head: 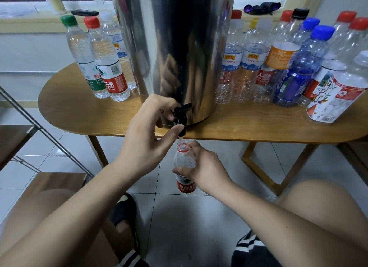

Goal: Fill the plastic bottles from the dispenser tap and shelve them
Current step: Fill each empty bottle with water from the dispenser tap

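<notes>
The left hand's [147, 135] fingers curl over the black tap [180, 115], with the thumb pressed beside its spout. The right hand [202, 167] grips the uncapped bottle [186, 185] just under the tap, its mouth catching the stream, below the steel dispenser [175, 47].

Oval wooden worktop [79, 115] spans middle; light grain, rounded ends, angled wooden legs [96, 149] beneath. Floor [189, 217]: pale glossy tiles, thin grey grout lines, soft glare near centre. Far wall [29, 51] white, cream sill [25, 26] running along top. Above sill, white-framed window [103, 0], panes dark. Left: shelf rack [12, 139], slanted grey metal tubes, two dark wood boards, one above other. Far right: plain pale wall.
</notes>
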Tool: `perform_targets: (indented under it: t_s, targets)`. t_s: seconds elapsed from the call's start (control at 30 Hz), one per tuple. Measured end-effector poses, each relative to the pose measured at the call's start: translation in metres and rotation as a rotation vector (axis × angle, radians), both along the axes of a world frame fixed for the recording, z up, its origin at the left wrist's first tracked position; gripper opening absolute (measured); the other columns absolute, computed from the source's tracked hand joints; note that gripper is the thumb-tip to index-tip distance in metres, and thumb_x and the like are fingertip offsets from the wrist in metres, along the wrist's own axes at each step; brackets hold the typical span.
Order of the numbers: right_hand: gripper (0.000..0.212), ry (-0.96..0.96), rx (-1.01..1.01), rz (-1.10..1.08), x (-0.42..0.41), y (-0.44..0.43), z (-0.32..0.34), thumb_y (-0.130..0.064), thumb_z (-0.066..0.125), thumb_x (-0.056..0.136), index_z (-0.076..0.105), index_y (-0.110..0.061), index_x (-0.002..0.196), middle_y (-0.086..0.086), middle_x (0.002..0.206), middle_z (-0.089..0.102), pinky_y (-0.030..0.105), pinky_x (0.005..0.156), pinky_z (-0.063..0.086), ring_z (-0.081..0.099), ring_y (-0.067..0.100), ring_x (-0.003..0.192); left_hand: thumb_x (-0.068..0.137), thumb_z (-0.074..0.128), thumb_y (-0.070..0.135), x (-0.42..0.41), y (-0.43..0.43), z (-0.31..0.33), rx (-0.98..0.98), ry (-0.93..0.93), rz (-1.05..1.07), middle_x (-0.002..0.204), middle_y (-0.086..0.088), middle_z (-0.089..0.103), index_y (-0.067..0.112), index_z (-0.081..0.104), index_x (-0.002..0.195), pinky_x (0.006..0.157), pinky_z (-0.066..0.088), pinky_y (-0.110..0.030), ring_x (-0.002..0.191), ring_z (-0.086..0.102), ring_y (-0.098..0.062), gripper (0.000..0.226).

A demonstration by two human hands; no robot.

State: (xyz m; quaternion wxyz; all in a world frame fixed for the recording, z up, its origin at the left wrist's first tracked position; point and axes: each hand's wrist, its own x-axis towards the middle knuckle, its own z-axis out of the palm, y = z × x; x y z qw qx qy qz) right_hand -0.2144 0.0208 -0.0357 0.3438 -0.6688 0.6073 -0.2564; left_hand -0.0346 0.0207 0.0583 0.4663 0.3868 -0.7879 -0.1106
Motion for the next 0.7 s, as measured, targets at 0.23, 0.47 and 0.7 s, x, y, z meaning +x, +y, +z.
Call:
perform_targets:
  t_s: [0.23,0.47,0.7]
  targets:
    - [0.069,-0.003,0.013,0.002,0.0001,0.0001,0.0035,-0.044,0.092,0.078,0.057,-0.031,0.136,-0.005,0.122,0.073,0.039,0.097,0.058,0.068,0.022,0.113,0.093,0.081,-0.004,0.0001,0.0006,-0.0002,0.003,0.010,-0.014,0.103,-0.007,0.056,0.020,0.055,0.116,0.076,0.042,-0.025,0.083,0.054,-0.023,0.042]
    - [0.069,-0.009,0.013,0.004,0.0002,-0.0004,-0.0006,-0.048,0.092,0.076,0.056,-0.033,0.133,-0.007,0.120,0.073,0.040,0.096,0.059,0.068,0.021,0.112,0.093,0.081,-0.003,0.0001,0.0003,-0.0008,0.008,0.000,-0.003,0.103,-0.006,0.056,0.011,0.058,0.115,0.076,0.042,-0.025,0.083,0.054,-0.023,0.035]
    - [0.068,0.007,0.003,0.001,-0.0004,-0.0013,-0.0032,-0.051,0.090,0.075,0.054,-0.039,0.131,-0.011,0.119,0.073,0.037,0.093,0.059,0.068,0.018,0.110,0.093,0.081,-0.003,-0.0002,0.0010,0.0000,0.009,0.004,0.002,0.103,-0.007,0.056,0.009,0.059,0.115,0.076,0.043,-0.025,0.084,0.055,-0.024,0.034]
